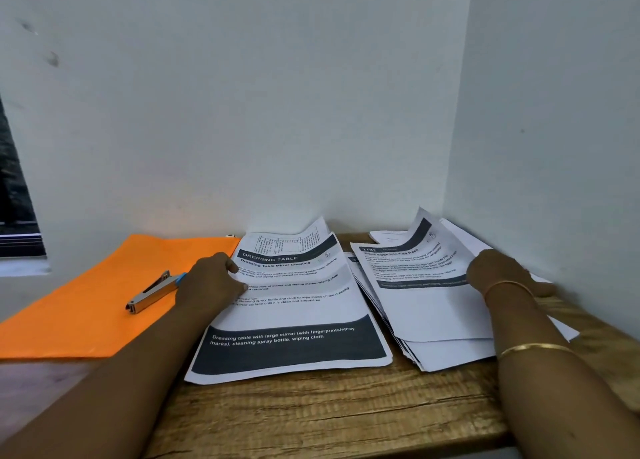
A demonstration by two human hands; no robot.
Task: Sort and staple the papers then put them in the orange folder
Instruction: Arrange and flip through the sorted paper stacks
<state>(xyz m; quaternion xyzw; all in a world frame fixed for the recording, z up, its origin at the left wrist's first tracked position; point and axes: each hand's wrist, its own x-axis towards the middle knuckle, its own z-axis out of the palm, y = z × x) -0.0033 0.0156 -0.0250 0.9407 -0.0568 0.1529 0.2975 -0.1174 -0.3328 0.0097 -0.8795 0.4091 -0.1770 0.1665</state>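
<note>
- Wooden desk (329, 406) is set into a corner of plain white wall (242, 112), and all the work is laid out on it.
- At the left hand (207, 278), the fingers are curled close together at the left edge of the left pile (287, 306). The thumb is laid flat on the top sheet. Whether the edge is pinched or only pressed cannot be told.
- At the right hand (498, 273), the fingers are hidden behind the back of the hand, so their state cannot be told. The hand rests on the right pile (415, 299), where a sheet is curled up at the far end. Two bangles (509, 285) are worn on that wrist and forearm.
- The left pile is headed "Dressing Table" and looks thin and fairly square. The right pile is thicker and fanned out loosely, with its edges uneven. The two piles lie just beside each other.
- The stapler (152, 290) lies untouched on the folder (86, 313), just left of the left hand.
- The folder is orange, closed and flat, at the left of the desk, with its near corner touching the left pile.
- Progress is judged to be early. Sorting seems under way, with the papers split into two piles.
- No staple can be seen on either pile.
- Nothing has been placed in the folder, so squaring, stapling and filing are all left to be done.
</note>
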